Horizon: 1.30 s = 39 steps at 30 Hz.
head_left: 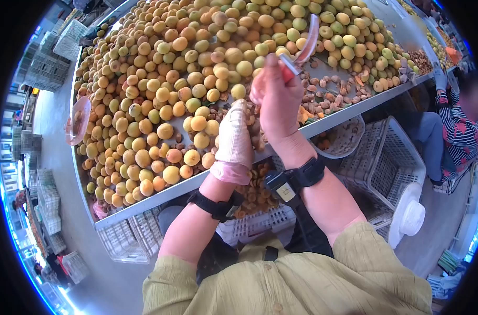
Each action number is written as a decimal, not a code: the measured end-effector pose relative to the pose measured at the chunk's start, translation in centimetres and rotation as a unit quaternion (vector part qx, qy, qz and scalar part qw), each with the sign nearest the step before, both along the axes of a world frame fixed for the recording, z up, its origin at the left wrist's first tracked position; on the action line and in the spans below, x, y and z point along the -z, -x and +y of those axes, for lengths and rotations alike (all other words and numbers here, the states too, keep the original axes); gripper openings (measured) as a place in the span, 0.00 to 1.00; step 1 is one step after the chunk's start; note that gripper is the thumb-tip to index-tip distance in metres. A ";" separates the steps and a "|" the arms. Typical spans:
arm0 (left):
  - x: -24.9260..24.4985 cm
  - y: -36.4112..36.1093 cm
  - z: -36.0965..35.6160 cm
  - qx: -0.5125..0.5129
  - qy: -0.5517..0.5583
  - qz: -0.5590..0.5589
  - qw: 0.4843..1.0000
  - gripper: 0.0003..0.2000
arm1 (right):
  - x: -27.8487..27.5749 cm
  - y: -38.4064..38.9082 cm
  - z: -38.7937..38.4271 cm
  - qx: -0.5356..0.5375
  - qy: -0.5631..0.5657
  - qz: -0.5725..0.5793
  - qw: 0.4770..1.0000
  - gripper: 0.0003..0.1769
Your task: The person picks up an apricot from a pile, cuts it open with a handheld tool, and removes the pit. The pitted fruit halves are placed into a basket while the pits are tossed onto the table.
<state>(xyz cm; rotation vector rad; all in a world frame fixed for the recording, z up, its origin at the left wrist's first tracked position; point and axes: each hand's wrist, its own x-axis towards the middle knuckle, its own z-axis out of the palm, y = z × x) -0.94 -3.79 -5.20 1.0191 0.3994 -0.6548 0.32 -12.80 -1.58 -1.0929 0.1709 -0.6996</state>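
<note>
My right hand [279,102], bare, is closed around the red handle of a curved knife [308,42]. Its hooked blade points up and away over the fruit. Beside it, my left hand [234,136] wears a pale glove with a pink cuff. Its fingers seem curled, and what they hold, if anything, is hidden. Just beyond its fingertips is a yellow apricot [238,92]. A large heap of apricots [144,105] covers the metal-edged table [349,109]. Apricot stones [331,89] lie loose to the right of my hands.
Below the table edge stands a white crate of cut fruit [260,223]. Other crates [388,157] and a white hat [408,215] are at the right, near a seated person [459,131]. A pink plastic dish [79,121] sits at the table's left edge.
</note>
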 end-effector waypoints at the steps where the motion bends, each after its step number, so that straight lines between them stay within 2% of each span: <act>1: -0.2 0.1 0.0 0.000 0.001 -0.001 1.000 0.16 | -0.2 -0.1 -0.6 -0.050 -0.142 -0.004 0.989 0.23; 3: -0.8 0.3 0.2 0.038 -0.007 -0.032 0.999 0.16 | -0.4 0.0 -0.9 -0.054 -0.171 0.005 0.984 0.23; 4: 0.0 -0.5 1.1 0.087 0.046 0.005 0.995 0.14 | -0.3 0.1 -0.4 -0.015 -0.053 0.040 0.998 0.22; 5: 2.1 -0.7 1.1 0.088 0.047 0.006 0.995 0.14 | -0.4 0.2 0.3 0.025 0.065 0.074 0.995 0.21; 6: 4.8 -1.0 0.8 0.056 -0.087 -0.219 0.970 0.13 | -0.1 0.4 1.0 0.050 0.178 0.026 0.982 0.17; 7: 6.5 -1.2 -0.1 0.020 -0.207 -0.431 0.878 0.12 | 0.2 0.7 1.5 0.080 0.294 -0.019 0.952 0.15; 8: 7.0 -1.4 0.3 0.053 -0.214 -0.413 0.884 0.10 | -0.5 1.4 1.7 0.080 0.312 0.031 0.946 0.16; 9: 6.4 -1.5 1.0 0.120 -0.323 -0.450 0.824 0.10 | -0.4 1.1 1.8 0.103 0.280 0.061 0.952 0.18; 10: 5.3 -1.3 0.3 0.042 -0.064 -0.239 0.968 0.09 | -0.7 1.2 1.6 0.114 0.247 0.111 0.956 0.19; 11: 0.2 -0.1 -1.0 -0.009 0.085 -0.079 0.993 0.09 | -0.1 0.4 1.4 0.070 0.092 0.055 0.992 0.21; 13: -1.2 0.4 -1.6 -0.033 0.018 -0.034 0.999 0.12 | -0.2 -0.2 0.3 0.027 -0.153 0.063 0.986 0.20; 14: 0.3 -0.3 0.6 0.049 0.025 -0.035 0.998 0.13 | 0.1 -0.6 -0.1 0.024 -0.206 0.075 0.975 0.20; 15: -1.5 0.7 -0.9 0.000 -0.003 -0.035 0.999 0.13 | -0.2 -0.6 -0.7 0.013 -0.262 0.086 0.961 0.20; 16: -1.9 0.8 -0.9 0.013 -0.015 -0.036 0.999 0.13 | -0.4 -0.4 -1.1 0.008 -0.315 0.101 0.944 0.21; 19: -1.9 0.8 -0.3 0.037 -0.029 -0.040 0.998 0.14 | 0.3 -0.4 -1.7 0.015 -0.381 0.123 0.916 0.21; 20: -1.9 0.8 -0.2 0.043 -0.033 -0.038 0.998 0.14 | 0.1 -0.4 -1.5 0.020 -0.357 0.127 0.925 0.21; 21: -1.8 0.8 -0.2 0.046 -0.029 -0.044 0.998 0.14 | -0.1 0.0 -1.2 -0.001 -0.282 0.083 0.956 0.20; 23: -1.8 0.8 -0.5 0.030 -0.045 -0.051 0.997 0.15 | -0.8 0.3 -0.3 -0.018 -0.164 0.071 0.984 0.18; 24: -2.4 0.9 -1.0 0.026 -0.045 -0.016 0.999 0.15 | -0.5 0.3 -0.2 -0.055 -0.118 0.033 0.991 0.16; 25: -2.2 0.8 -1.0 0.029 -0.040 -0.021 0.999 0.15 | -0.7 0.2 -0.1 -0.061 -0.133 0.029 0.989 0.17; 28: -2.4 1.2 -0.5 0.060 -0.013 -0.057 0.996 0.15 | 0.3 -0.5 -1.4 -0.082 -0.320 0.064 0.942 0.19; 29: -2.9 1.3 -0.7 0.063 -0.008 -0.062 0.996 0.15 | 0.1 -0.4 -1.5 -0.080 -0.315 0.059 0.944 0.19; 31: -3.3 1.6 -0.8 0.048 -0.040 -0.052 0.997 0.14 | -0.4 0.0 -1.9 -0.086 -0.345 0.118 0.927 0.25; 33: -2.8 1.5 -0.4 0.061 -0.032 -0.065 0.996 0.15 | -0.1 -0.3 -1.7 -0.086 -0.340 0.111 0.930 0.26; 36: -2.9 1.3 -0.6 0.031 -0.045 -0.037 0.998 0.15 | -0.3 -0.4 -1.1 -0.112 -0.270 0.079 0.953 0.27; 39: -2.3 1.1 0.1 0.043 -0.031 -0.041 0.998 0.16 | 0.2 -0.2 -1.7 -0.197 -0.309 0.059 0.928 0.27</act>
